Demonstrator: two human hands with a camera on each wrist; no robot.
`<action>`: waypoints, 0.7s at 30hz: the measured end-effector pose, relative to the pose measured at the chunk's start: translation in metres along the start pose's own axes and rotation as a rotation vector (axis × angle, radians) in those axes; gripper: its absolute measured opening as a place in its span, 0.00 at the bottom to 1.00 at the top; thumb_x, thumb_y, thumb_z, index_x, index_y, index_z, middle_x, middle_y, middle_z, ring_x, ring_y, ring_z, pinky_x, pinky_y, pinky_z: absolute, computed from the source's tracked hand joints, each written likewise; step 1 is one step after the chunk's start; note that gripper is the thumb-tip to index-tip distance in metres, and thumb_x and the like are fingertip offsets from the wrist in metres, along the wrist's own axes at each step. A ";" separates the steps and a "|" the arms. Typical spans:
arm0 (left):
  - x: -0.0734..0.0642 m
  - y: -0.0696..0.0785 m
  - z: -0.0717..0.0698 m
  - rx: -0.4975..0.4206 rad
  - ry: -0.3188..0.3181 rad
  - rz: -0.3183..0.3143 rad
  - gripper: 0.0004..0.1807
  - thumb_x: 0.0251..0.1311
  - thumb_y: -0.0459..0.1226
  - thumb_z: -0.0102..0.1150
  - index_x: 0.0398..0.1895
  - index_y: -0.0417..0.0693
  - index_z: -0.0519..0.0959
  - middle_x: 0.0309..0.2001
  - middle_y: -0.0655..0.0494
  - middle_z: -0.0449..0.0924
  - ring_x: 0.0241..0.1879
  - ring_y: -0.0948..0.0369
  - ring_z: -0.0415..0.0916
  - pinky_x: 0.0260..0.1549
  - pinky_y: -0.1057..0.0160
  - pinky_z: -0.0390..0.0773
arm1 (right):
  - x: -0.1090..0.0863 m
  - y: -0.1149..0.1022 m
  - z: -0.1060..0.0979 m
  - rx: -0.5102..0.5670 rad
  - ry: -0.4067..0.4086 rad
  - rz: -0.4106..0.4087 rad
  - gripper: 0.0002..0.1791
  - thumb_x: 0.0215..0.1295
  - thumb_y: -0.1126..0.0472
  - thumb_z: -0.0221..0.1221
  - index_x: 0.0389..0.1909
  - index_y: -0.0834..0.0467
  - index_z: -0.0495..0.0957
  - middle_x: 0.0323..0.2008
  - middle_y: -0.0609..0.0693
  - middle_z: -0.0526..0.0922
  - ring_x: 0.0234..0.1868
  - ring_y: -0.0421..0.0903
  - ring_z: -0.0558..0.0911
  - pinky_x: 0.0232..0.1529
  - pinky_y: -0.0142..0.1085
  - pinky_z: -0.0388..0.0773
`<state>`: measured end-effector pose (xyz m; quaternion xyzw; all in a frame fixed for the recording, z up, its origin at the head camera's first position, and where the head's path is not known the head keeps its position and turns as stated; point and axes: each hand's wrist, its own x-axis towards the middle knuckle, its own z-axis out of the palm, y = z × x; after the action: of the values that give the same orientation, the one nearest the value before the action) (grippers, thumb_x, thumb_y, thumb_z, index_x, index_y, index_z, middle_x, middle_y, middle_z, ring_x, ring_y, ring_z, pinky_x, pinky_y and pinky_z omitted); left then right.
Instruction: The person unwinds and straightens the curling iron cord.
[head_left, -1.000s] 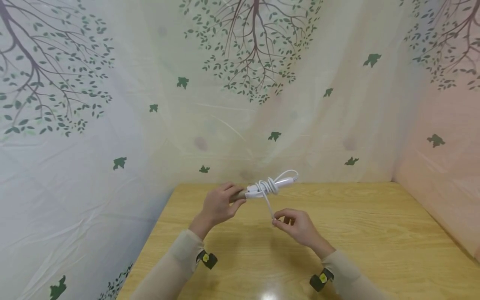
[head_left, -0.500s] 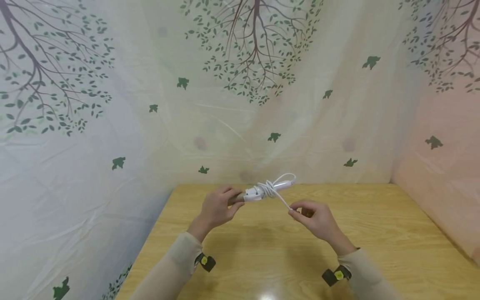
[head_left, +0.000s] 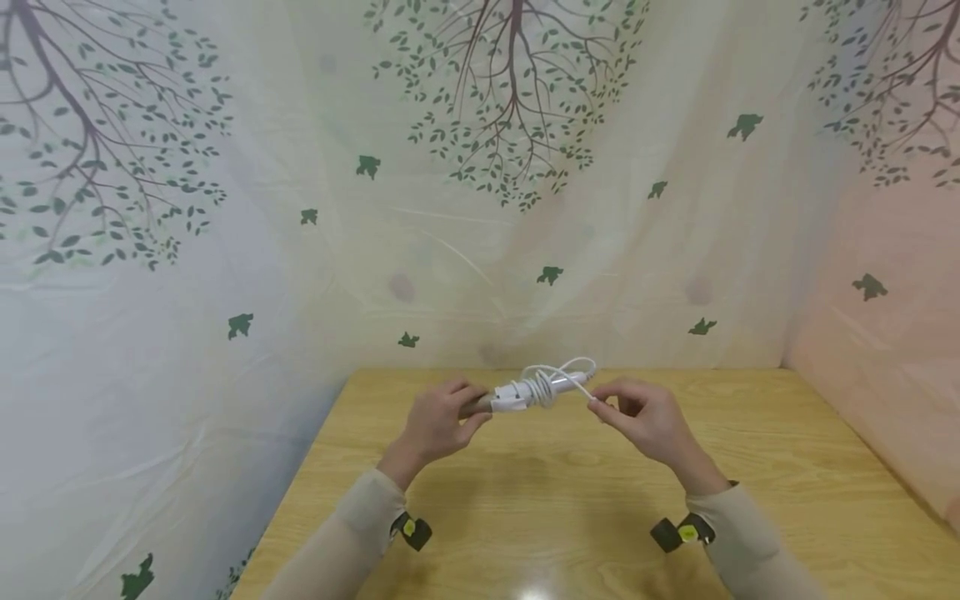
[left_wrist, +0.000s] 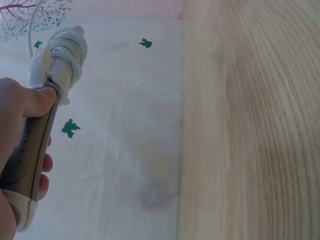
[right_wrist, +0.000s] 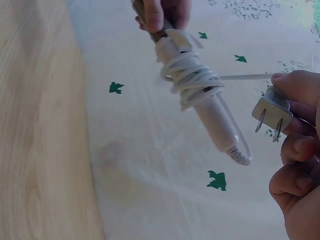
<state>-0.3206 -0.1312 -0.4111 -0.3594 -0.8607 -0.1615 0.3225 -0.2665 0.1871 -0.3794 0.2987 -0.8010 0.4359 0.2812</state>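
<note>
My left hand [head_left: 437,419] grips a hair straightener [left_wrist: 30,145] by its brown, vented part, thumb along the side in the left wrist view. The white handle [right_wrist: 215,120] points away to the right, raised over the table. Several turns of white cord [right_wrist: 192,80] are wound around the handle, and a loose loop arches at its far end. My right hand [head_left: 648,421] pinches the free cord between thumb and forefinger, close to the tip of the handle. A two-pronged plug [right_wrist: 271,112] at the cord's end sits by the right fingers, prongs outward.
Below both hands lies a light wooden table [head_left: 525,517]. A pale cloth backdrop [head_left: 480,292] printed with trees and green birds hangs behind the table and at both sides. Each wrist carries a small black camera [head_left: 412,530].
My right hand has moved right and upward, drawing the cord from below the handle to beside its far end. The left hand stays nearly still, gripping the straightener.
</note>
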 end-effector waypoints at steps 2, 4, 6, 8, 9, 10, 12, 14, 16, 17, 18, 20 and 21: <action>-0.001 0.001 0.000 -0.003 -0.003 0.004 0.16 0.54 0.49 0.69 0.44 0.53 0.84 0.36 0.61 0.81 0.25 0.68 0.73 0.22 0.71 0.73 | 0.005 -0.010 -0.004 0.011 0.009 -0.004 0.10 0.51 0.77 0.66 0.31 0.62 0.84 0.14 0.44 0.69 0.15 0.32 0.60 0.13 0.28 0.58; -0.001 0.002 0.001 -0.004 0.000 0.013 0.16 0.54 0.48 0.69 0.44 0.53 0.85 0.36 0.61 0.81 0.25 0.67 0.74 0.22 0.70 0.73 | 0.009 -0.017 -0.007 0.024 0.011 -0.013 0.09 0.51 0.78 0.66 0.32 0.64 0.84 0.14 0.45 0.69 0.15 0.33 0.60 0.13 0.28 0.58; -0.002 0.003 0.001 -0.007 0.005 0.022 0.16 0.54 0.48 0.70 0.43 0.52 0.85 0.36 0.61 0.81 0.26 0.67 0.74 0.23 0.70 0.74 | 0.012 -0.021 -0.010 0.031 0.010 -0.008 0.08 0.52 0.78 0.65 0.32 0.64 0.84 0.14 0.46 0.70 0.15 0.33 0.60 0.13 0.28 0.58; -0.003 0.003 0.003 -0.003 0.008 0.030 0.15 0.54 0.48 0.70 0.43 0.52 0.85 0.36 0.61 0.81 0.26 0.68 0.74 0.23 0.69 0.74 | 0.014 -0.022 -0.012 0.031 0.003 -0.012 0.08 0.53 0.78 0.65 0.32 0.65 0.84 0.15 0.47 0.72 0.15 0.34 0.61 0.13 0.28 0.59; -0.003 0.003 0.003 -0.004 0.009 0.034 0.15 0.54 0.48 0.70 0.43 0.52 0.85 0.36 0.61 0.81 0.26 0.68 0.74 0.23 0.69 0.74 | 0.015 -0.022 -0.012 0.031 0.001 -0.011 0.08 0.53 0.78 0.65 0.32 0.65 0.84 0.15 0.48 0.72 0.15 0.35 0.61 0.13 0.28 0.59; -0.003 0.003 0.004 -0.008 0.008 0.038 0.15 0.54 0.48 0.70 0.43 0.52 0.84 0.36 0.62 0.81 0.26 0.68 0.74 0.23 0.69 0.74 | 0.015 -0.022 -0.013 0.033 0.001 -0.008 0.08 0.53 0.78 0.65 0.32 0.64 0.84 0.16 0.48 0.73 0.15 0.35 0.62 0.14 0.28 0.59; -0.004 0.003 0.005 -0.011 0.009 0.044 0.16 0.54 0.48 0.70 0.43 0.52 0.84 0.35 0.61 0.80 0.26 0.68 0.73 0.23 0.70 0.74 | 0.017 -0.022 -0.014 0.028 0.001 0.004 0.07 0.54 0.77 0.65 0.32 0.64 0.84 0.16 0.49 0.74 0.15 0.35 0.62 0.14 0.28 0.60; -0.005 0.004 0.005 -0.010 0.010 0.049 0.16 0.54 0.48 0.70 0.43 0.52 0.84 0.35 0.61 0.80 0.26 0.68 0.73 0.23 0.70 0.74 | 0.019 -0.021 -0.016 0.026 0.005 0.018 0.07 0.55 0.76 0.65 0.32 0.64 0.84 0.17 0.49 0.75 0.15 0.35 0.62 0.14 0.28 0.60; -0.005 0.004 0.006 -0.011 0.012 0.055 0.16 0.53 0.47 0.70 0.43 0.52 0.84 0.35 0.61 0.80 0.26 0.68 0.73 0.23 0.69 0.74 | 0.020 -0.019 -0.018 0.020 0.011 0.034 0.06 0.55 0.76 0.65 0.32 0.64 0.84 0.18 0.48 0.75 0.15 0.35 0.63 0.14 0.28 0.61; -0.005 0.004 0.006 -0.009 0.013 0.058 0.16 0.53 0.47 0.70 0.43 0.52 0.84 0.35 0.61 0.80 0.26 0.68 0.74 0.23 0.69 0.75 | 0.020 -0.016 -0.018 0.015 0.014 0.043 0.06 0.55 0.75 0.65 0.32 0.64 0.84 0.18 0.48 0.75 0.15 0.35 0.62 0.14 0.29 0.60; -0.006 0.004 0.006 -0.010 0.012 0.061 0.16 0.53 0.47 0.70 0.43 0.52 0.84 0.35 0.61 0.80 0.26 0.68 0.74 0.24 0.69 0.75 | 0.020 -0.013 -0.018 0.009 0.018 0.049 0.05 0.56 0.75 0.65 0.32 0.64 0.84 0.18 0.48 0.75 0.15 0.34 0.62 0.14 0.29 0.61; -0.006 0.005 0.006 -0.015 0.011 0.065 0.16 0.53 0.46 0.71 0.42 0.51 0.84 0.36 0.61 0.81 0.27 0.68 0.74 0.24 0.68 0.75 | 0.019 -0.004 -0.019 -0.003 0.026 0.065 0.06 0.56 0.75 0.65 0.33 0.63 0.84 0.17 0.47 0.74 0.15 0.34 0.62 0.14 0.29 0.60; -0.006 0.005 0.006 -0.018 0.010 0.068 0.16 0.53 0.46 0.71 0.42 0.51 0.84 0.36 0.61 0.81 0.27 0.68 0.74 0.24 0.68 0.75 | 0.018 0.001 -0.019 -0.010 0.029 0.074 0.06 0.56 0.74 0.66 0.33 0.62 0.84 0.17 0.46 0.73 0.15 0.34 0.62 0.14 0.29 0.60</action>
<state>-0.3165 -0.1274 -0.4195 -0.3904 -0.8450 -0.1601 0.3286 -0.2760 0.1995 -0.3585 0.2609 -0.8096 0.4462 0.2780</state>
